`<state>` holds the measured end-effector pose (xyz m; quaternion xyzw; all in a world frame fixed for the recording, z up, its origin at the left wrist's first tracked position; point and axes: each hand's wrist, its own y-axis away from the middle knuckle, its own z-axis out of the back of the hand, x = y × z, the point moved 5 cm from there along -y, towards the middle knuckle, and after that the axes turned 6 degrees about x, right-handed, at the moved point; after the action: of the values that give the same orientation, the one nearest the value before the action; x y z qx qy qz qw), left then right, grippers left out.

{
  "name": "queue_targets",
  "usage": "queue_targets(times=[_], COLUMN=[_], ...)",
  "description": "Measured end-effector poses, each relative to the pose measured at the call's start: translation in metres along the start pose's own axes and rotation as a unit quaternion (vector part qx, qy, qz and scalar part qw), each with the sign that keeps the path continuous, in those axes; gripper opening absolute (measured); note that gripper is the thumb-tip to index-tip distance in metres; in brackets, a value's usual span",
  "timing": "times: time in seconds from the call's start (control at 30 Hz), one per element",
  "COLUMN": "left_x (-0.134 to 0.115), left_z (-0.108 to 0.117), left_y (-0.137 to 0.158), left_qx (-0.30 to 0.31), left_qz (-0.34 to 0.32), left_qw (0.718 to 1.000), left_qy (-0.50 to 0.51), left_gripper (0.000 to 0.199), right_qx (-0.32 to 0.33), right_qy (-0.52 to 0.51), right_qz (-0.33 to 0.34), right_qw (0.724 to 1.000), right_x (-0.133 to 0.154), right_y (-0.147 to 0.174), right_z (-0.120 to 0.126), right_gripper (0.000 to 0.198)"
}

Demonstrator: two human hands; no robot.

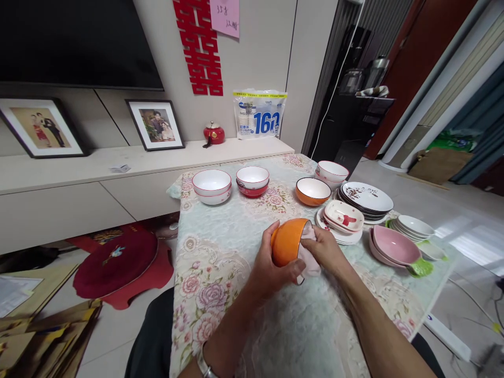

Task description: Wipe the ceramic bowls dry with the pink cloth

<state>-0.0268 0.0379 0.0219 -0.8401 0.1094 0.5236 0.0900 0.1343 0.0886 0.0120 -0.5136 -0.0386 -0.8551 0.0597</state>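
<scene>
An orange bowl (289,242) is tilted on its side above the near middle of the table, its opening facing right. My left hand (271,262) is wrapped round its outside, thumb near the lower rim. Inside the bowl's mouth, my right hand (322,248) presses a pale pinkish cloth (310,261) against it; those fingertips are partly hidden by the cloth and rim. Beyond my hands stands another orange bowl (313,198) with a white inside. Just right of my right hand sit small patterned square dishes (344,216) stacked on white plates.
Two stacks of bowls, white (212,191) and red-and-white (252,186), stand at the back left. To the right are a white bowl stack (332,172), dark-rimmed plates (366,198), small white bowls (414,227) and pink bowls (396,248). A floral tablecloth (220,294) covers the table; a red stool (118,262) stands left.
</scene>
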Motion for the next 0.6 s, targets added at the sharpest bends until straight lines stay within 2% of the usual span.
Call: queue_targets(times=[0.1,0.23,0.3,0.37,0.43,0.53,0.6], left_x=[0.006,0.008,0.006,0.006,0.007,0.007,0.007], left_z=[0.001,0.004,0.003,0.0,0.0,0.003,0.003], left_y=[-0.003,-0.004,-0.005,-0.005,-0.005,-0.005,-0.004], left_qx=[0.04,0.055,0.072,0.091,0.079,0.041,0.032], left_qz=[0.033,0.039,0.034,0.041,0.046,0.03,0.017], left_qw=[0.999,0.997,0.997,0.995,0.995,0.997,0.998], left_qy=[-0.008,-0.025,-0.024,-0.026,-0.039,-0.055,-0.049], left_gripper=[0.104,0.097,0.097,0.093,0.08,0.061,0.058], right_qx=[-0.092,-0.143,-0.158,-0.163,-0.157,-0.149,-0.152], right_qy=[0.151,0.295,0.338,0.36,0.355,0.31,0.268], right_qz=[0.107,0.306,0.355,0.374,0.365,0.32,0.28], right_qw=[0.978,0.894,0.857,0.839,0.846,0.883,0.909], right_x=[0.021,0.055,0.063,0.066,0.065,0.059,0.052], right_y=[0.01,0.034,0.043,0.046,0.043,0.034,0.028], right_z=[0.011,0.007,0.003,0.001,0.001,0.006,0.011], right_gripper=[0.021,0.045,0.053,0.057,0.056,0.047,0.039])
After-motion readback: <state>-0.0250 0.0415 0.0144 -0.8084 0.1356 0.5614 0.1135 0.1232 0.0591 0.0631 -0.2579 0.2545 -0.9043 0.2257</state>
